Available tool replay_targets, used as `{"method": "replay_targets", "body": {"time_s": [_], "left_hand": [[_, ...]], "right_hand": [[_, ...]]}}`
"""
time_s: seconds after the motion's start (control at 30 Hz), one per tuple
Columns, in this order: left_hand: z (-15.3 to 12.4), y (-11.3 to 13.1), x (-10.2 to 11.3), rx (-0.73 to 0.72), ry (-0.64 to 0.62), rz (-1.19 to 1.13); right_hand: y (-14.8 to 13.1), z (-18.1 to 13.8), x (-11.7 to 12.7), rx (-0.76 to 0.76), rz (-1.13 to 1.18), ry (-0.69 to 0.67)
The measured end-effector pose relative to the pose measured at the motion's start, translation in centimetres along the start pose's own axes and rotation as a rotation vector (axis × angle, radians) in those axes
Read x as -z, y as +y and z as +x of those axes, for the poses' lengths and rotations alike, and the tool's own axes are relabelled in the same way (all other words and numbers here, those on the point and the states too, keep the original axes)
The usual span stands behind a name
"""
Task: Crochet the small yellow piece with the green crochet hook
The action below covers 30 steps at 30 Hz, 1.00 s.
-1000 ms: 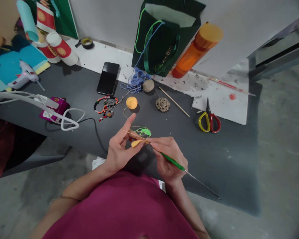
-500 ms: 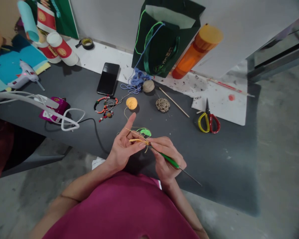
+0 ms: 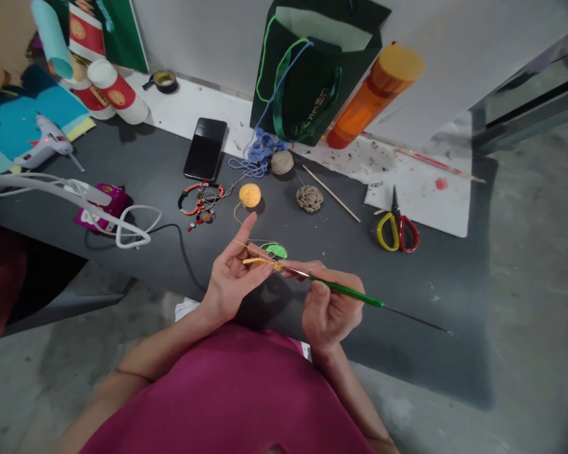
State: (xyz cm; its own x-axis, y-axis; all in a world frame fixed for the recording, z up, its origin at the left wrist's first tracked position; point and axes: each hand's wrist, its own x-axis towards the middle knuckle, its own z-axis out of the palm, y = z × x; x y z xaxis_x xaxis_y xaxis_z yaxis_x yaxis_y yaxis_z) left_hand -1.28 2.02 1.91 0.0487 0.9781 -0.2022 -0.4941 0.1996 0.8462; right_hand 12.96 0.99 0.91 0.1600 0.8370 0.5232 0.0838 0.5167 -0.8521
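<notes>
My left hand [image 3: 231, 277] pinches a small piece of yellow crochet [image 3: 260, 261] between thumb and fingers, its index finger raised with yellow yarn running over it. That yarn leads toward a yellow yarn ball [image 3: 250, 195] on the table. My right hand [image 3: 334, 306] grips a crochet hook [image 3: 353, 291] with a green handle and thin metal ends. The hook's tip meets the yellow piece at my left fingertips; whether it is inside a loop is too small to tell. Just beyond my hands lies a bright green crocheted piece [image 3: 276, 251].
Behind my hands lie a beaded bracelet [image 3: 201, 200], a phone [image 3: 205, 149], a beige yarn ball [image 3: 282, 162], a coiled rope rosette [image 3: 309, 198] and a wooden stick [image 3: 331, 193]. Scissors [image 3: 396, 227] rest to the right. A dark paper bag [image 3: 307, 82] and an orange bottle [image 3: 372, 98] stand at the back.
My right hand has shifted slightly right, and the hook has swung to a flatter angle, its far end now farther right. My left hand has stayed nearly in place.
</notes>
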Motion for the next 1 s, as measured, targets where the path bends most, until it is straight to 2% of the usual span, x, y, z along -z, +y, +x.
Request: {"method": "replay_targets", "body": {"time_s": [0.17, 0.27, 0.57, 1.0], "left_hand": [[0.07, -0.11, 0.13, -0.014, -0.018, 0.013], [0.13, -0.18, 0.23, -0.008, -0.021, 0.004], [0.14, -0.05, 0.18, 0.026, -0.032, -0.032], [-0.04, -0.36, 0.42, 0.029, -0.034, -0.002]], "right_hand": [[0.04, -0.43, 0.15, -0.202, 0.025, 0.053], [0.2, -0.66, 0.39, -0.266, 0.016, 0.067], [0.02, -0.24, 0.21, -0.242, 0.071, 0.02], [-0.12, -0.23, 0.22, -0.219, 0.006, -0.016]]}}
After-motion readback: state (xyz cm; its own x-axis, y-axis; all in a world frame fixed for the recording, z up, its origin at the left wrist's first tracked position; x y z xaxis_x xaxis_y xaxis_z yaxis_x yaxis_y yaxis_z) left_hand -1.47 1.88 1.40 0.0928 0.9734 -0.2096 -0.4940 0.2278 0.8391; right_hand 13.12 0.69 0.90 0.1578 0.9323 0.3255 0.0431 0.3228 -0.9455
